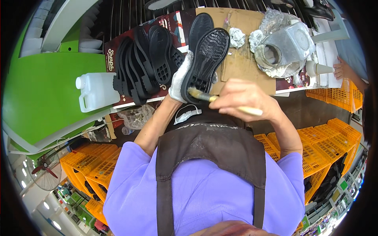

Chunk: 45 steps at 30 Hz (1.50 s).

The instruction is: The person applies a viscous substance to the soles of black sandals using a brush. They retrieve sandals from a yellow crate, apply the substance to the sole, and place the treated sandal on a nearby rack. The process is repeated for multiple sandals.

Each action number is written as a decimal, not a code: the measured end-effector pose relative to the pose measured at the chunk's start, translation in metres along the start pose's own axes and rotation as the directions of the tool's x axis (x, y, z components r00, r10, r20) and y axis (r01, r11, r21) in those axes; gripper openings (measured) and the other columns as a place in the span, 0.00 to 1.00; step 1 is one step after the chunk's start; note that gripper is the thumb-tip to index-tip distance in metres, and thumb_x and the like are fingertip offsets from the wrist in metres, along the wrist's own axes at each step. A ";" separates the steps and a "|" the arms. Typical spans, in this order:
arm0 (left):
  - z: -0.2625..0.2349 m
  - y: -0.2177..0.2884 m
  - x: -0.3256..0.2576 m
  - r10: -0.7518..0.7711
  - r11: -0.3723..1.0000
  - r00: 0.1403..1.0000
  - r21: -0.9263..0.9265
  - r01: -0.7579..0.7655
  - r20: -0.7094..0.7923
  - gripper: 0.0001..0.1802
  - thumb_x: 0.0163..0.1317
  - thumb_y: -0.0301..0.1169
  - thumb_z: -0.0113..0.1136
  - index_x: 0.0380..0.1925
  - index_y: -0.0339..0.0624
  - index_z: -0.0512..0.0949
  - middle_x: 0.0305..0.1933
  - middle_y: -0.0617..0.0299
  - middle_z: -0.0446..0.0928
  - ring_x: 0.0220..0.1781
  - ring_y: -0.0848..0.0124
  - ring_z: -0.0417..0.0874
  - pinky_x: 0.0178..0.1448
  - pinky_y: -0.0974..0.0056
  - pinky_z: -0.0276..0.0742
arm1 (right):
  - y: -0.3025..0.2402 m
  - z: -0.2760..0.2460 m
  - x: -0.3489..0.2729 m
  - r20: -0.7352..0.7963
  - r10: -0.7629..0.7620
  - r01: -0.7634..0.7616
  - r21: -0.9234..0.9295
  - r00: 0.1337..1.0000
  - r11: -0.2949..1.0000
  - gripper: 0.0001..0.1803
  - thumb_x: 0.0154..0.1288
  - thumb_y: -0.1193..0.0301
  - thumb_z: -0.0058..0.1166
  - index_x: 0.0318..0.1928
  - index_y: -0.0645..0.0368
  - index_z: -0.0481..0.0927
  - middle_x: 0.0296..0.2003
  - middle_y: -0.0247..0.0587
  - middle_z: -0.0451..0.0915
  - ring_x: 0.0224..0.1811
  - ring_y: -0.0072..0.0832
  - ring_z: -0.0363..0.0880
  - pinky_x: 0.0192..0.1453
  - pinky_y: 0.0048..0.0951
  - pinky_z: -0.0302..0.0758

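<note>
Jug: white plastic jug (pixel 95 91) lies on the table (pixel 232 63), well to the left of the left hand, beside a green panel (pixel 43 90).
Sole stack: row of black shoe soles (pixel 138 67) stands on edge just left of the left hand, leaning against one another, tread sides showing.
Left hand: left hand (pixel 179 78), in a white cotton glove, is closed around the lower end of one black sole (pixel 206 59). The sole is held up off the table, tread facing the camera, toe pointing away from the person.
Second sole: another black sole (pixel 199 24) lies beyond the held one, partly covered by it.
Brush: brush (pixel 220 102) with a pale handle; its bristle tip touches the lower edge of the held sole, just right of the gloved fingers.
Right hand: bare right hand (pixel 244 98) is pinched shut on the brush handle, fingers curled over it, handle end sticking out to the right.
Table cover: flattened brown cardboard (pixel 240 59) lies beyond the right hand.
Foil container: container wrapped in crinkled foil (pixel 281 49) sits beyond and to the right of the right hand, round opening facing the camera; contents probably liquid, not discernible.
Other person: a hand (pixel 340 70) rests at the table's far right edge.
Crates: orange plastic crates (pixel 327 145) are stacked below and right of the right hand.
</note>
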<state>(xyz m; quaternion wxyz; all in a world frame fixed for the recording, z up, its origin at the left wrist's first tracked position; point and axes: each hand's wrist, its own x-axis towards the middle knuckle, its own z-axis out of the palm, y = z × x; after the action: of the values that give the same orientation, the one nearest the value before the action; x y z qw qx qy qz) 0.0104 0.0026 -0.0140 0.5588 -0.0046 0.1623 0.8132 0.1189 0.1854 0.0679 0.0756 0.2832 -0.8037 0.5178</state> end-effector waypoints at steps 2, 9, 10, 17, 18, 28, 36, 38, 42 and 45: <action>0.017 -0.003 0.000 0.075 0.994 0.985 0.094 -0.061 -0.155 0.29 0.69 0.52 0.34 0.56 0.41 0.68 0.50 0.50 0.76 0.44 0.61 0.80 0.48 0.57 0.78 | 0.006 -0.012 0.000 -0.137 0.072 -0.077 -0.028 0.988 0.997 0.11 0.54 0.78 0.58 0.40 0.60 0.80 0.26 0.40 0.75 0.28 0.33 0.73 0.33 0.32 0.71; 0.014 0.002 0.007 0.046 0.982 0.998 0.182 -0.052 0.036 0.27 0.72 0.48 0.31 0.55 0.39 0.68 0.45 0.56 0.77 0.42 0.67 0.80 0.49 0.63 0.77 | -0.002 -0.001 -0.002 -0.182 0.149 -0.150 0.008 0.972 0.989 0.09 0.54 0.77 0.59 0.39 0.59 0.81 0.27 0.42 0.77 0.29 0.35 0.75 0.35 0.31 0.72; 0.013 0.007 0.006 0.017 0.981 1.000 0.191 -0.019 0.012 0.27 0.72 0.48 0.31 0.55 0.39 0.69 0.45 0.55 0.78 0.41 0.67 0.80 0.48 0.63 0.77 | -0.009 -0.002 -0.001 -0.116 0.167 -0.156 0.094 0.979 0.983 0.09 0.55 0.77 0.58 0.38 0.59 0.82 0.26 0.42 0.77 0.29 0.35 0.75 0.35 0.31 0.72; 0.029 -0.004 0.008 0.132 0.957 0.977 0.277 -0.082 -0.165 0.26 0.71 0.49 0.34 0.54 0.43 0.69 0.44 0.60 0.77 0.41 0.72 0.79 0.47 0.66 0.76 | 0.002 -0.013 -0.001 -0.307 0.362 -0.332 0.147 0.880 0.932 0.08 0.57 0.77 0.54 0.37 0.66 0.82 0.25 0.41 0.77 0.28 0.27 0.74 0.33 0.26 0.70; 0.028 -0.004 0.006 0.141 0.955 0.980 0.281 -0.096 -0.144 0.26 0.71 0.49 0.34 0.55 0.43 0.69 0.45 0.59 0.77 0.42 0.71 0.79 0.48 0.65 0.76 | -0.001 -0.009 -0.006 -0.229 0.372 -0.321 0.233 0.899 0.918 0.08 0.57 0.77 0.54 0.36 0.66 0.82 0.25 0.40 0.77 0.28 0.27 0.74 0.33 0.26 0.70; 0.076 -0.003 0.008 0.121 0.982 0.990 0.156 -0.109 -0.073 0.33 0.68 0.55 0.32 0.59 0.40 0.64 0.43 0.47 0.76 0.37 0.63 0.80 0.41 0.61 0.78 | 0.005 -0.036 -0.072 -0.747 0.514 0.276 0.646 0.422 0.711 0.11 0.64 0.69 0.54 0.42 0.62 0.76 0.27 0.35 0.73 0.27 0.19 0.68 0.30 0.21 0.64; 0.240 0.062 0.155 0.284 0.932 0.884 0.109 -0.345 0.371 0.34 0.65 0.60 0.39 0.57 0.44 0.65 0.47 0.56 0.74 0.47 0.64 0.76 0.50 0.59 0.74 | -0.010 -0.021 -0.104 -0.772 0.588 0.275 0.636 0.243 0.721 0.11 0.64 0.69 0.54 0.42 0.63 0.77 0.24 0.36 0.74 0.25 0.21 0.68 0.29 0.22 0.65; 0.282 0.094 0.243 0.463 0.847 0.778 0.046 -0.529 0.424 0.34 0.62 0.57 0.48 0.53 0.37 0.67 0.44 0.51 0.74 0.44 0.59 0.77 0.49 0.55 0.76 | -0.015 -0.018 -0.098 -0.762 0.593 0.252 0.646 0.260 0.720 0.10 0.64 0.70 0.54 0.42 0.63 0.77 0.24 0.35 0.74 0.25 0.20 0.68 0.30 0.22 0.65; 0.303 0.123 0.291 0.420 0.874 0.906 0.241 -0.421 0.060 0.33 0.65 0.56 0.42 0.56 0.39 0.64 0.52 0.48 0.71 0.43 0.62 0.78 0.50 0.57 0.76 | -0.021 -0.013 -0.093 -0.773 0.590 0.208 0.632 0.234 0.747 0.10 0.64 0.70 0.53 0.42 0.64 0.77 0.25 0.35 0.74 0.26 0.19 0.68 0.31 0.22 0.66; 0.265 0.094 0.256 0.493 0.636 0.829 0.541 -0.550 0.264 0.30 0.65 0.53 0.47 0.54 0.36 0.67 0.47 0.50 0.73 0.42 0.62 0.79 0.47 0.60 0.77 | -0.016 -0.006 -0.096 -0.762 0.600 0.146 0.641 0.244 0.754 0.10 0.64 0.70 0.54 0.41 0.64 0.76 0.25 0.36 0.74 0.26 0.20 0.69 0.30 0.22 0.66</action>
<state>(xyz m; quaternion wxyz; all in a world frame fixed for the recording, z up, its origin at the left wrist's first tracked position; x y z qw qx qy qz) -0.1249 0.2755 0.2128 0.2789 0.2553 0.3780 0.8451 0.2058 0.2221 0.0429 0.3624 -0.2055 -0.4187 0.8069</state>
